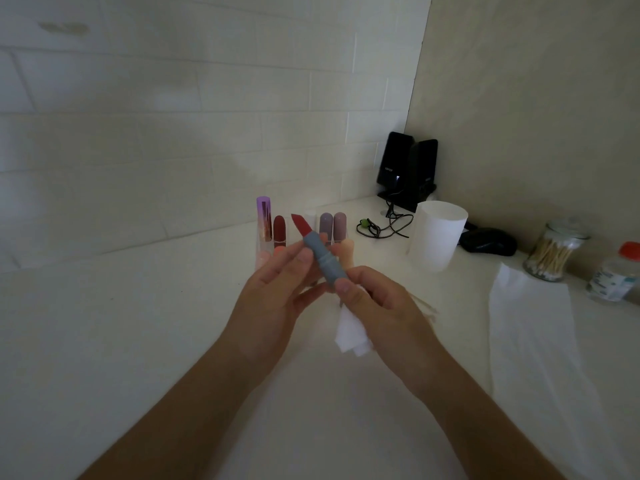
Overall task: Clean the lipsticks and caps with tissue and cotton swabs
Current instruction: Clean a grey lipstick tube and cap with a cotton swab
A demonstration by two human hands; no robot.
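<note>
- The lipstick (pixel 321 255) is held up over the counter (pixel 138 341) between both hands. It is uncapped and tilted, with its red tip pointing up and to the left.
- The left hand (pixel 277 289) pinches the upper part of the grey-blue tube, thumb on the near side and fingers behind.
- The right hand (pixel 375 301) grips the tube's lower end under the thumb. A crumpled tissue (pixel 351 332) is caught in the same hand and hangs below the palm.
- Just behind the hands, capped lipsticks (pixel 279 228) stand upright in a clear rack (pixel 260 258) — one purple, one dark red, two mauve; the rest are hidden by the fingers.
- To the right stands a white roll (pixel 438 233), with a dark mouse (pixel 488 241) beyond it.
- A glass jar (pixel 568 232) of swabs (pixel 552 256) sits near the right wall, and a red-capped bottle (pixel 616 275) is just beside it.
- A flat sheet (pixel 530 306) of tissue lies on the counter in front of the jar.
- Two black speakers (pixel 405 168) stand in the corner — their cable (pixel 388 226) trails loose toward the rack.
</note>
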